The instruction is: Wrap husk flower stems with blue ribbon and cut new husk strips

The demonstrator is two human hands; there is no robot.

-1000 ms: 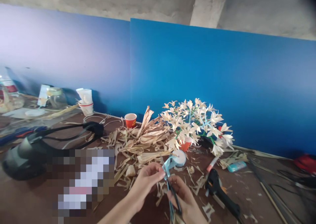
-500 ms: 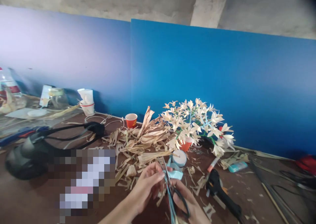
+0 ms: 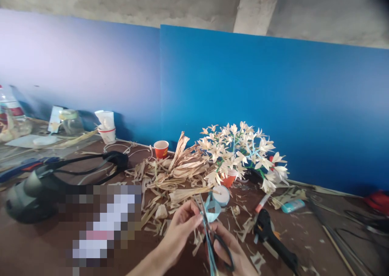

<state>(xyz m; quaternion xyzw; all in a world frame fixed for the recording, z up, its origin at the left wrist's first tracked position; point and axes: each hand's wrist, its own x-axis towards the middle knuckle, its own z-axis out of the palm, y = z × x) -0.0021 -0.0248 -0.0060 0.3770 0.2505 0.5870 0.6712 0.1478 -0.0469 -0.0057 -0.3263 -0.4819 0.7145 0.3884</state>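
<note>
My left hand (image 3: pixel 181 227) is closed in a pinch on a light blue ribbon (image 3: pixel 212 209), which curls up from my fingers toward a white tape roll (image 3: pixel 221 195) on the brown table (image 3: pixel 42 243). My right hand (image 3: pixel 232 255) grips black-handled scissors (image 3: pixel 209 235), whose blades point up and cross the ribbon beside my left fingers. A thin blue stem runs down between my hands to the bottom edge. Dried husk strips (image 3: pixel 174 174) lie scattered just beyond.
A bouquet of pale husk flowers (image 3: pixel 240 152) stands in an orange cup. A black glue gun (image 3: pixel 273 239) lies to the right. A red paper cup (image 3: pixel 161 148), a black helmet-like object with straps (image 3: pixel 36 191), jars and a blue wall panel stand behind.
The ribbon loop has come down from beside the tape roll toward my hands. My right hand slid its fingers into the scissor handles and raised the blades onto the ribbon.
</note>
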